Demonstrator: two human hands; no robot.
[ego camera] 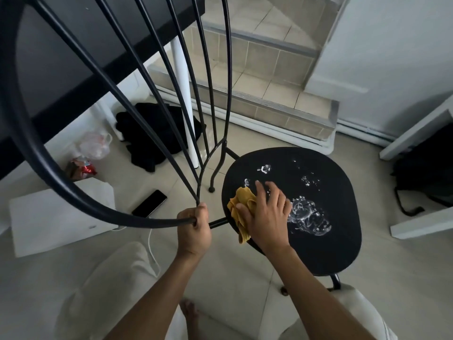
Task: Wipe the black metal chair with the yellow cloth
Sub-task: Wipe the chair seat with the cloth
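The black metal chair [328,236] stands in front of me, its round seat at centre right and its barred backrest arching up to the left. White foamy smears lie on the seat. My left hand [195,229] grips the backrest's curved frame near the seat. My right hand [266,214] lies flat with spread fingers on the yellow cloth [239,204], pressing it onto the seat's left side beside the largest smear.
A black phone [149,202] lies on the tiled floor left of the chair, beside a white box [61,217] and a white cable. Black clothing [152,133] and plastic bags lie under a dark table with a white leg. Tiled steps rise behind; a black bag [426,175] sits at right.
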